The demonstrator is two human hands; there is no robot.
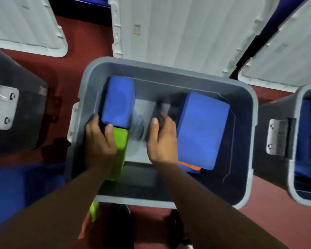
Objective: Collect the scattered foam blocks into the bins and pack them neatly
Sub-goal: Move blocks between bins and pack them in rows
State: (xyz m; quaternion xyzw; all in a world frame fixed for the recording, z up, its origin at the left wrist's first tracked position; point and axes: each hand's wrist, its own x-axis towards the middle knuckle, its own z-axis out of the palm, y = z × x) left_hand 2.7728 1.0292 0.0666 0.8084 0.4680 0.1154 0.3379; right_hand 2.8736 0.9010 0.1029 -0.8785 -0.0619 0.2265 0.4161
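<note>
A grey bin (248, 112) stands open in front of me. Inside, a blue foam block (119, 101) stands at the left, and a green block (121, 150) sits just in front of it. A larger blue block (201, 130) lies at the right on top of an orange block (188, 166). My left hand (99, 144) is inside the bin at its left wall and grips the green block, thumb near the blue block's end. In the middle of the bin my right hand (162, 141) curls round a dark, blurred block (166, 107).
White bin lids (169, 33) lean behind the bins. A dark bin (16, 108) stands at the left. Another grey bin (294, 159) at the right holds blue blocks. The floor (75, 56) is red carpet, with a blue mat (16, 191) at the near left.
</note>
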